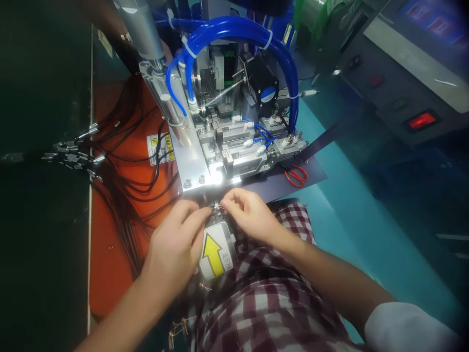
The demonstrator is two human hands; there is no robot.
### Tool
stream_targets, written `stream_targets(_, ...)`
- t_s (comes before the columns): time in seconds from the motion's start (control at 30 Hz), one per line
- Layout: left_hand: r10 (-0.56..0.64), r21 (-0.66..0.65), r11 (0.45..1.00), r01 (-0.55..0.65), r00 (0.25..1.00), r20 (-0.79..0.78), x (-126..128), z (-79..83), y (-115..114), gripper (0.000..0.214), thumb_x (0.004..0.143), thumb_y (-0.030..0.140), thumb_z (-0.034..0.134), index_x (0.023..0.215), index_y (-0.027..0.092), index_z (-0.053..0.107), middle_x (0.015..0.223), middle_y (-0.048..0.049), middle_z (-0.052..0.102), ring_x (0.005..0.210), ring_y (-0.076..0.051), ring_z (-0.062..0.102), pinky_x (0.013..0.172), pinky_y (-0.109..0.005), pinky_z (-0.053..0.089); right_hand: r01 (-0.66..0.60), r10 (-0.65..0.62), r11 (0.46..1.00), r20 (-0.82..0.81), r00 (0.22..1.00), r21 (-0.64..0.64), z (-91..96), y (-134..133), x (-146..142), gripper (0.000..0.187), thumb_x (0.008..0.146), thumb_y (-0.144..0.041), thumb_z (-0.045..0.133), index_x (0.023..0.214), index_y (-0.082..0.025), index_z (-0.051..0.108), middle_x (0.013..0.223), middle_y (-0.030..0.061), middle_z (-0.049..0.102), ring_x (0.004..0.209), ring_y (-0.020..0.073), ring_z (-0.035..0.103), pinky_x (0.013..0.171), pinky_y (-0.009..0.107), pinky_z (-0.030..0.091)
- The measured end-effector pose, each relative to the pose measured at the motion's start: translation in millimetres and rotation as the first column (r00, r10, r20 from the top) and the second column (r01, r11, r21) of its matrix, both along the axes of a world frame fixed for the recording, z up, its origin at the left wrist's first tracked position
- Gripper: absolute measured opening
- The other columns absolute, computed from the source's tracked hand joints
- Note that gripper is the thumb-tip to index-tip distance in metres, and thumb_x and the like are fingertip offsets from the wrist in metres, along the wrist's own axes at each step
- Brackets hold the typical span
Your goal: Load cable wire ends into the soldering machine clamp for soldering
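My left hand [176,244] and my right hand [249,212] meet just below the front edge of a small metal machine [220,146]. Both pinch the fine end of a thin cable [216,209], whose tiny red and pale wires show between the fingertips. The cable end sits right at the machine's lit front plate. Under my hands lies a white label with a yellow arrow [214,254] that points toward the machine. My lap in checked cloth [264,293] is below.
Blue air hoses [234,34] arch over the machine. A bundle of black cables [124,181] with metal plugs [73,154] lies on the orange mat [106,264] at left. Red-handled scissors [296,175] rest at right. A control box with a red lit switch [421,120] stands far right.
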State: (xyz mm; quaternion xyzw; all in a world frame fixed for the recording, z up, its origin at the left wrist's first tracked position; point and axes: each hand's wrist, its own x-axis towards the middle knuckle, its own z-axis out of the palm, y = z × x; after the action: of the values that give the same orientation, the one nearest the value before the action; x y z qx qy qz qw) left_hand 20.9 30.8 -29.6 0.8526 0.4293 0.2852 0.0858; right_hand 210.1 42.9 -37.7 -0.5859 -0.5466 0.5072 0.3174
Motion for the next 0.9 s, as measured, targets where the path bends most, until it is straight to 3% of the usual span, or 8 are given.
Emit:
stream_targets(0.37, 0.026, 0.048, 0.999, -0.024, 0.998, -0.049, 1.5, 3.2, -0.1, 0.019, 0.095, 0.010, 0.050, 0.099, 0.012, 0.069, 0.089, -0.0039, 0.056, 0.074, -0.014, 0.059, 0.060, -0.023, 0.045, 0.018, -0.020, 0.997, -0.025, 0.999, -0.073, 3.9, -0.1, -2.2, 0.017, 0.089, -0.027, 0.057, 0.075, -0.018, 0.057, 0.071, -0.0016, 0.059, 0.067, 0.0132, 0.053, 0.069, 0.028, 0.043)
stream_targets(0.57, 0.044, 0.092, 0.995, -0.033, 0.992, -0.119, 2.9, 4.7, -1.2, 0.021, 0.093, 0.008, 0.049, 0.093, 0.010, 0.070, 0.086, -0.0056, 0.055, 0.070, -0.016, 0.057, 0.057, -0.026, 0.045, 0.019, -0.017, 0.999, 0.028, 0.999, -0.051, 6.7, -0.9, -3.7, 0.017, 0.089, -0.028, 0.058, 0.076, -0.018, 0.057, 0.070, -0.0026, 0.057, 0.065, 0.0123, 0.050, 0.065, 0.027, 0.040)
stream_targets(0.9, 0.021, 0.056, 0.998, -0.017, 0.997, -0.074, -1.4, 1.0, -1.8, 0.020, 0.096, 0.010, 0.048, 0.099, 0.011, 0.068, 0.089, -0.0047, 0.056, 0.072, -0.014, 0.057, 0.059, -0.025, 0.046, 0.003, -0.006, 0.997, -0.029, 1.000, -0.083, 3.1, 1.9, -1.8, 0.017, 0.089, -0.028, 0.058, 0.075, -0.017, 0.057, 0.072, -0.0012, 0.058, 0.068, 0.0132, 0.053, 0.069, 0.028, 0.042)
